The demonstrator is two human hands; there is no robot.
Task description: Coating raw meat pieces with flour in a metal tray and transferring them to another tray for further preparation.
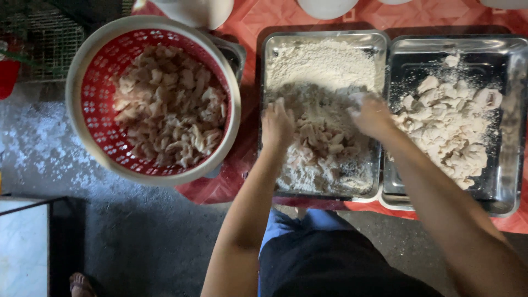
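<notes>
A steel tray [322,37] in the middle holds white flour and pale raw meat pieces [324,148]. Both my hands are down in it. My left hand [278,124] rests on the floured pieces at the tray's left side, fingers bent and dusted white. My right hand [371,114] presses into the flour near the tray's right wall, fingers buried. Whether either hand grips pieces is hidden by the flour. A second steel tray [509,60] on the right carries a heap of floured pieces [448,124].
A red colander [96,99] full of uncoated meat pieces [170,104] sits inside a white basin [74,82] at left. The trays stand on a red patterned surface [220,184]. White bowls line the far edge. The floor below is wet grey concrete [126,231].
</notes>
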